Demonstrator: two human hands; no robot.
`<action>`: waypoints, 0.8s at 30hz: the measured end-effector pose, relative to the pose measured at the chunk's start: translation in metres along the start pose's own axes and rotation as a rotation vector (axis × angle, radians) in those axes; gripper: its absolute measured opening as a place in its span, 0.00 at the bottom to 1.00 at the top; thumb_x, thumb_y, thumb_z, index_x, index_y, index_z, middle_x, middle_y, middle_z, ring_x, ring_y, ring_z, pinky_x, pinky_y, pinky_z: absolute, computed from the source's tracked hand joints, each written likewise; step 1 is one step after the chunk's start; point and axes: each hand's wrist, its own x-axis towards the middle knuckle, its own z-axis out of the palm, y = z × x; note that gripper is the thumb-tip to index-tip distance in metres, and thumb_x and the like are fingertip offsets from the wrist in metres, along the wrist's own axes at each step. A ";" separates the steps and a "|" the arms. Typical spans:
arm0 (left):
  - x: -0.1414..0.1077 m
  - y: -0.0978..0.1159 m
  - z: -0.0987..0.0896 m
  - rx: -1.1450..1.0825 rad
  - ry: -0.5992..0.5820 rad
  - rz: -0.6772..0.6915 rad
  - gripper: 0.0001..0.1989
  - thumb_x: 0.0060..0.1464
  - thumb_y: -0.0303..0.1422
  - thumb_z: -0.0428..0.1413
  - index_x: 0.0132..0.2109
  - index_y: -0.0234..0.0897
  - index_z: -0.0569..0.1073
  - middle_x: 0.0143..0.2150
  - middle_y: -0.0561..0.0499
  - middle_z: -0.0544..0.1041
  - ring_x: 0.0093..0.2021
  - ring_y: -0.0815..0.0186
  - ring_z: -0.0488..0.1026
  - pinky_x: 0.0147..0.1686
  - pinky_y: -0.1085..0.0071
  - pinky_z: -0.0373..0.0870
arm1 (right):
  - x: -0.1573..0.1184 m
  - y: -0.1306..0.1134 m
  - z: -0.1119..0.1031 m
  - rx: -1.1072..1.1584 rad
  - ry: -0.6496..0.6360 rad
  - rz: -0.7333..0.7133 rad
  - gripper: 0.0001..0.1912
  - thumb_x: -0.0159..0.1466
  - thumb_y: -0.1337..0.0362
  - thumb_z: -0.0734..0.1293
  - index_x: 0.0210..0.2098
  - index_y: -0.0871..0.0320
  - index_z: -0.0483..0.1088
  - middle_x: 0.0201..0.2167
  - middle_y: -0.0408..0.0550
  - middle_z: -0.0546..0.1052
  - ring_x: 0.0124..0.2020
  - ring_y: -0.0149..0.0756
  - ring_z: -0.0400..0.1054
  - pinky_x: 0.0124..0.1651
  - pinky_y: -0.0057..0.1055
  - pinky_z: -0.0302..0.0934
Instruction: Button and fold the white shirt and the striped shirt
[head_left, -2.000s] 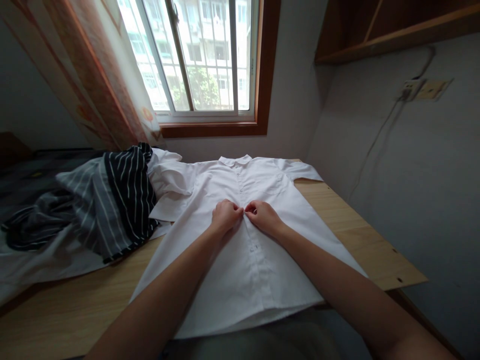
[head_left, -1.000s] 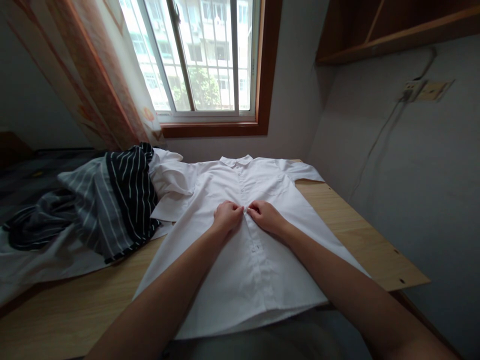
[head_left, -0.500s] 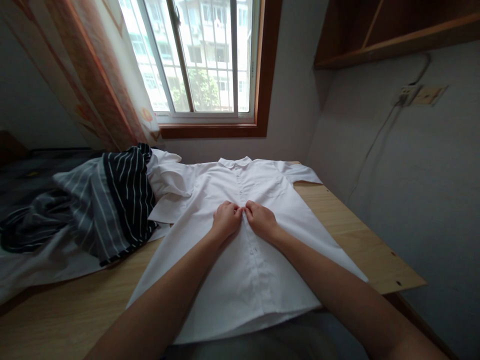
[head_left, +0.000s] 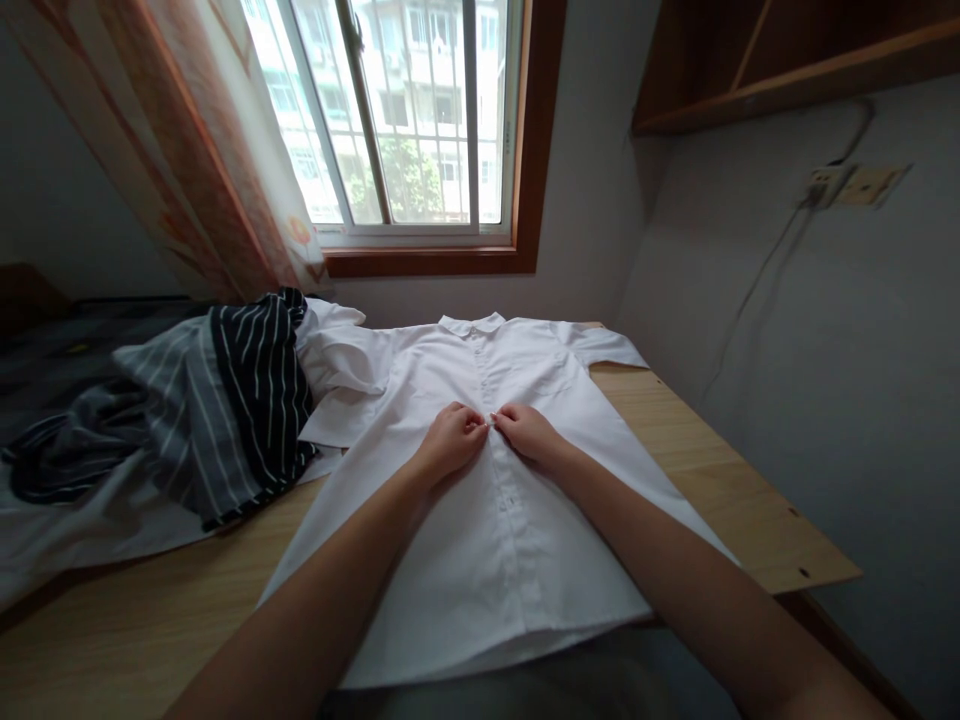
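A white collared shirt (head_left: 420, 560) lies spread out front side up, its collar toward the window and its hem at the near edge. My left hand (head_left: 456, 435) pinches the button strip about halfway down the front. Just to its right, my right hand (head_left: 525, 430) has its fingertips closed on the same strip. The fingertips of both hands nearly meet. Which small part of the strip lies between them, a button or an edge, is too small to tell. Below the hands the strip runs down to the hem.
A wooden board (head_left: 720, 490) bears the shirt. At the left lie a heaped black and grey striped cloth (head_left: 262, 390) and more white fabric. Behind are a window with a brown frame (head_left: 435, 262) and a curtain (head_left: 217, 150). A cord hangs from a wall socket (head_left: 825, 185) at the right.
The fingertips of my right hand have moved slightly right, opening a small gap between my hands. The shirt lies nearly the same, and the view has shifted a little.
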 end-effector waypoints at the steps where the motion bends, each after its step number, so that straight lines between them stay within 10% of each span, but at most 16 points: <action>1: 0.000 -0.001 0.000 -0.004 -0.004 0.005 0.09 0.57 0.32 0.54 0.32 0.35 0.77 0.36 0.47 0.75 0.38 0.63 0.72 0.41 0.70 0.68 | -0.002 -0.003 -0.001 -0.048 -0.005 0.001 0.16 0.69 0.61 0.59 0.32 0.60 0.74 0.32 0.48 0.79 0.34 0.34 0.68 0.34 0.27 0.52; 24: 0.003 -0.014 -0.001 0.006 0.106 0.003 0.06 0.54 0.30 0.54 0.36 0.35 0.76 0.36 0.46 0.74 0.39 0.61 0.72 0.44 0.65 0.69 | -0.026 -0.009 -0.018 -0.394 0.087 -0.034 0.11 0.68 0.64 0.60 0.42 0.56 0.74 0.40 0.49 0.80 0.40 0.37 0.72 0.39 0.28 0.57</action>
